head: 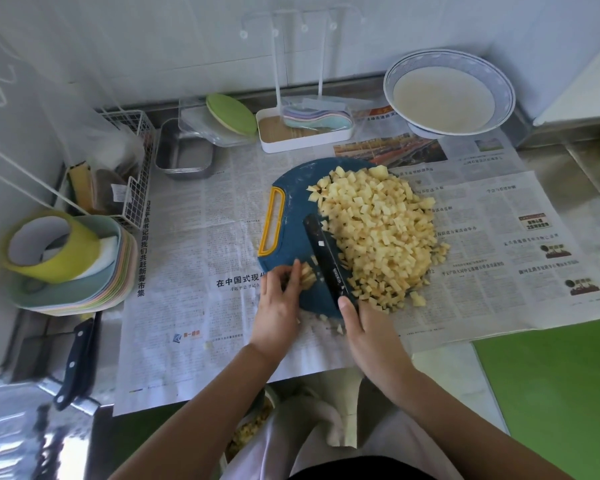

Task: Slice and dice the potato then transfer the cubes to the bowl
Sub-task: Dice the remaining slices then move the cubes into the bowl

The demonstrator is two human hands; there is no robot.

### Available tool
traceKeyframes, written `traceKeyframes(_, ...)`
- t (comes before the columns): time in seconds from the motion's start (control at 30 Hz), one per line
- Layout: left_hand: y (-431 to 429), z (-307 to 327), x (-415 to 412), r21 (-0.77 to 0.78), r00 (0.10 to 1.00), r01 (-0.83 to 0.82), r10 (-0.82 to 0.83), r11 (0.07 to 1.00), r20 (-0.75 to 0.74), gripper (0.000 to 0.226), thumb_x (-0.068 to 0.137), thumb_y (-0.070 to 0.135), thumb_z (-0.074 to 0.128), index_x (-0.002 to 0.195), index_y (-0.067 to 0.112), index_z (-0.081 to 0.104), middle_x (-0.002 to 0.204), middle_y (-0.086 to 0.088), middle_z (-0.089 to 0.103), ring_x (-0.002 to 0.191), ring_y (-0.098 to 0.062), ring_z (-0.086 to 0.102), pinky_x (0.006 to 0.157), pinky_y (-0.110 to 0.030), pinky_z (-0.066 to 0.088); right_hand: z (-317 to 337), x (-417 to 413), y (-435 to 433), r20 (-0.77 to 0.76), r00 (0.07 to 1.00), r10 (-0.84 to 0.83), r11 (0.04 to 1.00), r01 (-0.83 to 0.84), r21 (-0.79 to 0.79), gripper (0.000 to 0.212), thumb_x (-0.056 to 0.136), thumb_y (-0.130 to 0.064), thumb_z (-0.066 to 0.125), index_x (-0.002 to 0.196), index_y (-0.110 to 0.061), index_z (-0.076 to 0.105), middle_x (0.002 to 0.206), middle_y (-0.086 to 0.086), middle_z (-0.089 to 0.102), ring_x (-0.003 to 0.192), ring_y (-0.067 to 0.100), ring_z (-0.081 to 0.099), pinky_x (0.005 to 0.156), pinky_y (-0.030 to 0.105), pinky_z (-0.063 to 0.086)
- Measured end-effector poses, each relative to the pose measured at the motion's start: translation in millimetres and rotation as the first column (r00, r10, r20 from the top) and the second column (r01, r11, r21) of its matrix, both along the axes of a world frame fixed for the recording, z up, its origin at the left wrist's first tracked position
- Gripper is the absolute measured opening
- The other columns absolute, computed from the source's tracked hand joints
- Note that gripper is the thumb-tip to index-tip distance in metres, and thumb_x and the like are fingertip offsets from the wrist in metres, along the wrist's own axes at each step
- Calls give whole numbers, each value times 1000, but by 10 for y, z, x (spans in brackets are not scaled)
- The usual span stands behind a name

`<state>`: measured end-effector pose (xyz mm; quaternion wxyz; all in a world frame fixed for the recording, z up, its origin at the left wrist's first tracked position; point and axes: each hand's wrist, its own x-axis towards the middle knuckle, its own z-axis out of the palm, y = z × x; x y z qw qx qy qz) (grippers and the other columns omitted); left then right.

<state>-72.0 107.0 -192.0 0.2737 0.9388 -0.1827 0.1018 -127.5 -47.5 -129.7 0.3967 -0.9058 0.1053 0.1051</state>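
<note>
Head view:

1. Blue cutting board lies mid-counter on spread newspaper, its yellow handle toward the left edge.
2. Diced potato pile covers the right half of the board. It spills over the board's right edge onto the paper, and a few stray cubes lie by the near edge of the board.
3. Right hand is wrapped round the handle of the black knife, thumb on the base of the blade. The blade stands across the board, against the left side of the pile.
4. Left hand has its fingers curled, tips pinning a small bunch of potato strips at the board's near-left part, just left of the blade.
5. Container of cubes sits below the counter's near edge, between the forearms. It is mostly hidden, so I cannot tell its shape.
6. Blue-rimmed bowl of white liquid stands at the far right corner.
7. At the left edge, a yellow tape roll sits on stacked pastel plates, with a second knife near them toward the near-left corner.
8. A metal tray sits at the far-left side, beside a white wire rack.
</note>
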Motion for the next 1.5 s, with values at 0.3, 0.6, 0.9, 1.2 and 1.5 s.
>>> traceKeyframes(0.3,-17,5,-15,2,1000,-21,21,1000,-1,75,61,-25,58,134,-8,48,115,-11,39,101,-28,41,80,-39,50,76,-120,53,9,994,109,988,-107,-114,39,100,-47,28,83,-18,48,64,-7,48,58,7,48,51,19,33)
traceKeyframes(0.6,-14,-47,6,-44,999,-25,26,999,20,71,63,-26,64,131,-10,50,111,-14,46,100,-26,42,84,-37,48,132,2,25,-155,982,111,989,-124,-82,43,103,-42,27,71,-19,43,62,-4,46,55,6,43,48,19,30)
traceKeyframes(0.9,-22,-25,15,-103,999,-45,48,994,25,60,69,-22,66,127,-10,55,104,-19,54,96,-25,47,84,-32,49,23,133,179,-135,985,103,966,-131,-223,41,103,-43,23,83,-16,47,68,-6,44,62,10,46,55,23,32)
traceKeyframes(1.2,2,30,24,-258,997,-73,75,963,-1,35,94,16,51,122,-2,62,104,-15,62,95,-22,58,86,-31,51,-39,-10,96,-24,996,-84,988,86,131,49,97,-49,32,61,-18,41,52,-2,42,47,13,41,52,29,35)
traceKeyframes(1.5,16,70,12,-342,991,-129,127,931,-29,15,83,-2,69,96,2,64,97,3,60,85,-12,56,75,-23,47,106,-92,156,-29,994,107,993,-108,-48,41,102,-44,29,81,-16,51,60,-7,45,52,6,43,49,20,31)
